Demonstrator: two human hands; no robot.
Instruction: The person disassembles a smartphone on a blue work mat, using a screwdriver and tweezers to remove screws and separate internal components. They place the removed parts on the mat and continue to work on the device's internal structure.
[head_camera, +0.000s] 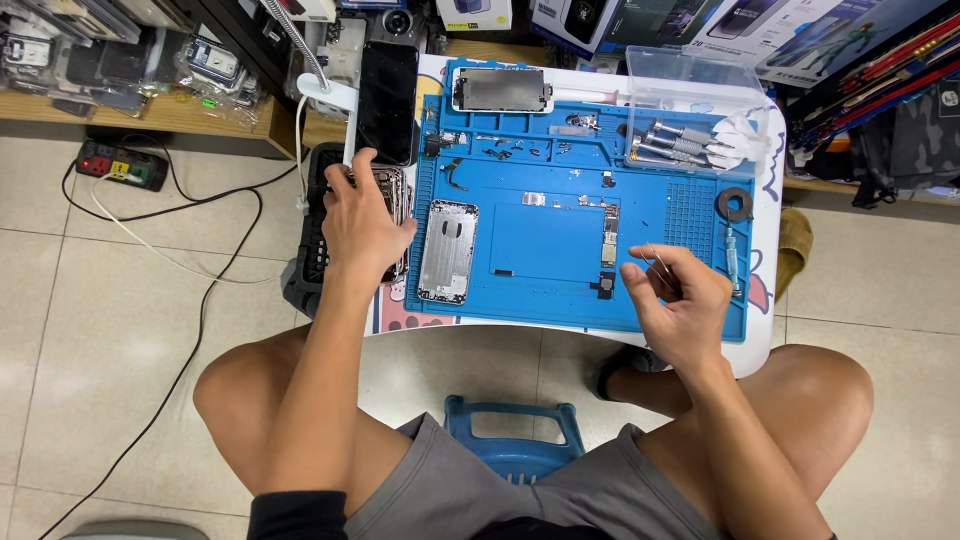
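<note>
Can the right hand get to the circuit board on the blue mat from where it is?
Probably yes. The right hand, holding tweezers, sits just right of the circuit board on the blue mat, with only bare mat between them.

Along the far edge, above my blue mat, stand several printed boxes: a white box (473, 13) with a dark picture on its front, then a dark box (572, 20) tilted to its right, and a broad white box (800, 35) with a phone picture, lying aslant toward the right corner. A black phone screen (388, 100), unlit, lies upright left of the mat's top. A detached display panel (501, 90), white-framed with a grey back, rests at the mat's upper edge. On the left shelf lie clear plastic packets (215, 65).
</note>
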